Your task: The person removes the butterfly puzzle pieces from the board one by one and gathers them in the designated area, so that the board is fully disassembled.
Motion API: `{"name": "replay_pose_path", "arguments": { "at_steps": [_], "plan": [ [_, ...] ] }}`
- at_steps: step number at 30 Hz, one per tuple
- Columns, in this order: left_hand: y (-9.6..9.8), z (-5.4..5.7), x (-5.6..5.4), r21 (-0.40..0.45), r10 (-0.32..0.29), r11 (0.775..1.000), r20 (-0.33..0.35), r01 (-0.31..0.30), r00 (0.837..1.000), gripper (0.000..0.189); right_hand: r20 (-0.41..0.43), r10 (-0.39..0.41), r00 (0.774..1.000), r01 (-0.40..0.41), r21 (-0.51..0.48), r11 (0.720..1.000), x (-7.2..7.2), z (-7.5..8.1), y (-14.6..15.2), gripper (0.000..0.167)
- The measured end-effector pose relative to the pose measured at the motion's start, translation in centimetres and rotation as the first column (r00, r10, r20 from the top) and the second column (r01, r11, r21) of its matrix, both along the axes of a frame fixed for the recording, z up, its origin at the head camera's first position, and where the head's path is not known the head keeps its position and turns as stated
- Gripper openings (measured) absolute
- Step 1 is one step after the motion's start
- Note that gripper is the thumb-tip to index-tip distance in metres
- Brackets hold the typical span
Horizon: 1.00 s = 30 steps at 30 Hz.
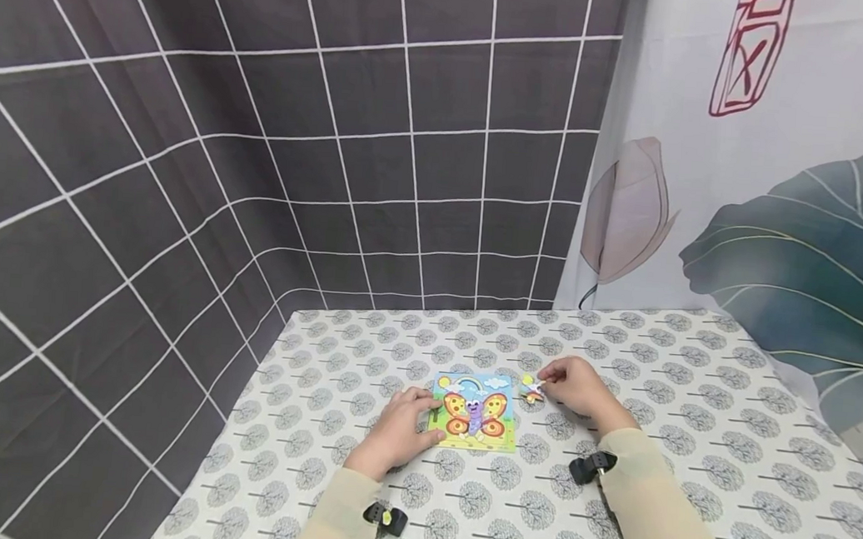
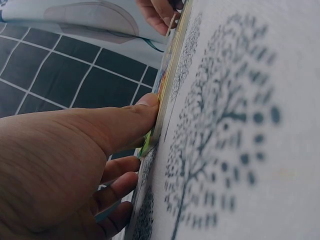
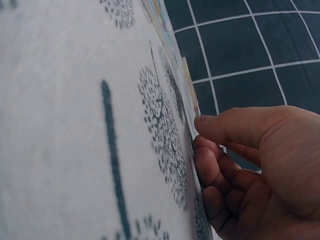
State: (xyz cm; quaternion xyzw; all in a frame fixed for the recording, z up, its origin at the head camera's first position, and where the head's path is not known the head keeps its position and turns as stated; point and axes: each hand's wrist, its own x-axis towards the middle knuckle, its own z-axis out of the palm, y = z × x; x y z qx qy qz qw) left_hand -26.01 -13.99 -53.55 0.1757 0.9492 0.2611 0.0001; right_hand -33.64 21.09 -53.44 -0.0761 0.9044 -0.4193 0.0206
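A square picture puzzle board (image 1: 474, 441) with an orange-winged, purple-bodied butterfly lies flat on the patterned tablecloth. My left hand (image 1: 407, 431) holds its left side, the thumb on the lower left part and the fingers at the left edge. In the left wrist view the thumb (image 2: 148, 101) presses on the board's top face. Right of the board, my right hand (image 1: 577, 384) pinches the edge of a small colourful puzzle piece (image 1: 530, 391) between thumb and fingertips. Other bright pieces lie against it and partly overlap. In the right wrist view, a thin yellowish piece edge (image 3: 189, 82) meets the thumb tip.
The tablecloth (image 1: 475, 502) carries a grey tree print. Behind it hangs a dark curtain with white grid lines (image 1: 439, 161), and a pale leaf-printed curtain (image 1: 654, 93) is at the right. Black wrist straps with small devices (image 1: 387, 517) sit on both sleeves.
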Motion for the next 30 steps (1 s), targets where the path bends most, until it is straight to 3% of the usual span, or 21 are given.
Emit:
{"name": "replay_pose_path", "arguments": {
  "at_steps": [14, 30],
  "plan": [
    [-0.11, -0.12, -0.07, -0.001, -0.009, 1.000, -0.007, 0.009, 1.000, 0.055, -0.017, -0.019, 1.000, 0.019, -0.012, 1.000, 0.03, -0.33, 0.37, 0.013],
    [-0.07, 0.02, -0.01, -0.027, -0.019, 0.999, -0.020, 0.018, 1.000, 0.056, 0.021, -0.042, 0.999, 0.043, -0.030, 0.999, 0.11, -0.52, 0.52, 0.013]
  ]
}}
